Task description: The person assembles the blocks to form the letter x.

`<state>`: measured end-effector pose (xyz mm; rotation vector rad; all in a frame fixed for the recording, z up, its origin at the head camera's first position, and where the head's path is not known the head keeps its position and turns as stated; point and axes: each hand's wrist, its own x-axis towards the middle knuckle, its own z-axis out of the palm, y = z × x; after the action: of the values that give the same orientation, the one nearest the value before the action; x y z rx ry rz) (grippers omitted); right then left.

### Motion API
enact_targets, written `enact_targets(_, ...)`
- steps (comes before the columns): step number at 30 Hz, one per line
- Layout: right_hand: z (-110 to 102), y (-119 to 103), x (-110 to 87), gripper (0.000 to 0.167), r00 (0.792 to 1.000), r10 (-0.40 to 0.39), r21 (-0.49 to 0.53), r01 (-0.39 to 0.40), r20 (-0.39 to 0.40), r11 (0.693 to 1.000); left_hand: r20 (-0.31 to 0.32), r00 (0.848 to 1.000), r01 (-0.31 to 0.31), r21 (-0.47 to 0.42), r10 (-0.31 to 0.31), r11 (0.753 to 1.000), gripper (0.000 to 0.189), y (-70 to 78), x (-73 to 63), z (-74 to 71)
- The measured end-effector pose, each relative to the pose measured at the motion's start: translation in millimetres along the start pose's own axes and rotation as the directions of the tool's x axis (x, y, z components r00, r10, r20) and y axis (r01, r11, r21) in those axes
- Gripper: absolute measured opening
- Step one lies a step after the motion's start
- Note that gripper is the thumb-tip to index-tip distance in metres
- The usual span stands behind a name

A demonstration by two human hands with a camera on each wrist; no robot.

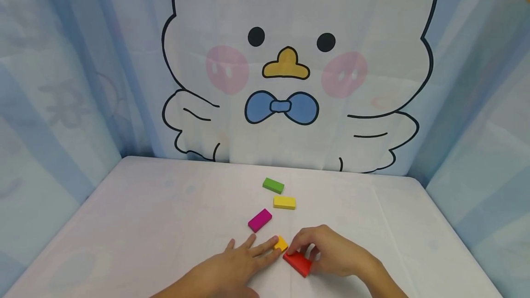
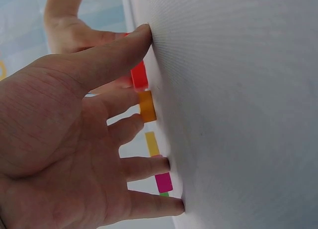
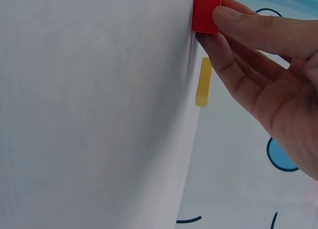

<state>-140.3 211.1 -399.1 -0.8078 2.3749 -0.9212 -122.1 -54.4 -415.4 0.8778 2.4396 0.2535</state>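
Currently gripping red block (image 1: 297, 265), just beside orange block (image 1: 281, 243), with right hand (image 1: 333, 252); touching orange block with straight-fingered left hand (image 1: 242, 263); displaying beyond orange block: magenta block (image 1: 260, 220), yellow block (image 1: 284, 203), green block (image 1: 273, 186).

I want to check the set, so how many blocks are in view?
5: green block farthest back, yellow block and then magenta block nearer, orange block touched by the left hand, red block held by the right hand. The hands might hide more.
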Motion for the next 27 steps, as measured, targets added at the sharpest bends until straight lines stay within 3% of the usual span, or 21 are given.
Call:
enact_targets(21,7,-8,1.0,0.045,0.999,-0.025,0.032,0.026,-0.024,0.999,0.016,1.000,0.016,-0.008,-0.016,1.000,0.085,-0.5,1.9,1.1)
enact_targets(27,9,-11,0.3,0.045,0.999,0.007,0.026,-0.006,-0.034,1.000,0.025,1.000,0.011,-0.016,-0.011,1.000,0.085,-0.9,3.4,1.5)
